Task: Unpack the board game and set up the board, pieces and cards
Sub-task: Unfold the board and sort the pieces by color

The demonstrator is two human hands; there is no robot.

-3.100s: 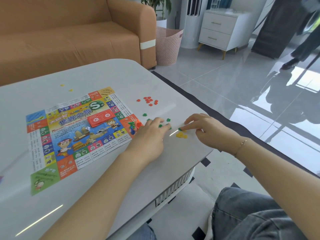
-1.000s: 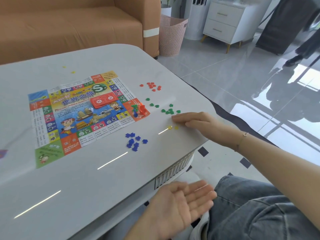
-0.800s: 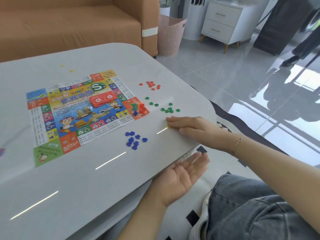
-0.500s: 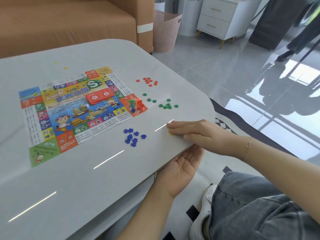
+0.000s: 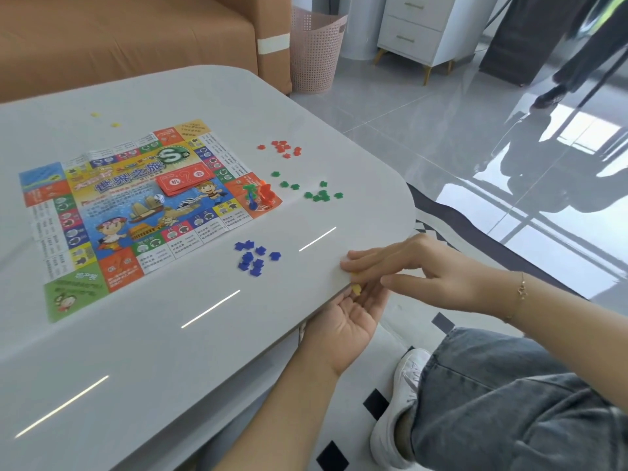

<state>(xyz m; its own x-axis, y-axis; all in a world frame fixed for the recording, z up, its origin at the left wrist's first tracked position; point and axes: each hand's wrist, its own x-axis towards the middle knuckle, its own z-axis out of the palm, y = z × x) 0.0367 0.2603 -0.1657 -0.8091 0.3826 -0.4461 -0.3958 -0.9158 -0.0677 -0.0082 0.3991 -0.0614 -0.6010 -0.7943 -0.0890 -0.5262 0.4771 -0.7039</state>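
resting flat on the near edge of the tabletop [image 5: 306,96], right hand [image 5: 418,266], fingers straight, tips over small yellow tokens [image 5: 354,274] at the rim. cupped palm-up just under that edge, left hand [image 5: 346,317], fingers relaxed and spread wide, one yellow token [image 5: 356,289] lying on its fingers. spread flat farther back, game board [image 5: 136,209], red cards [image 5: 185,181] stacked near its centre, a white die [image 5: 158,198] beside them, coloured pawns [image 5: 260,195] standing on its right corner. scattered off the board: blue tokens [image 5: 255,258] near its front edge, green tokens [image 5: 312,190] to the right, red tokens [image 5: 282,147] behind those, two yellow bits [image 5: 105,120] at the far left.
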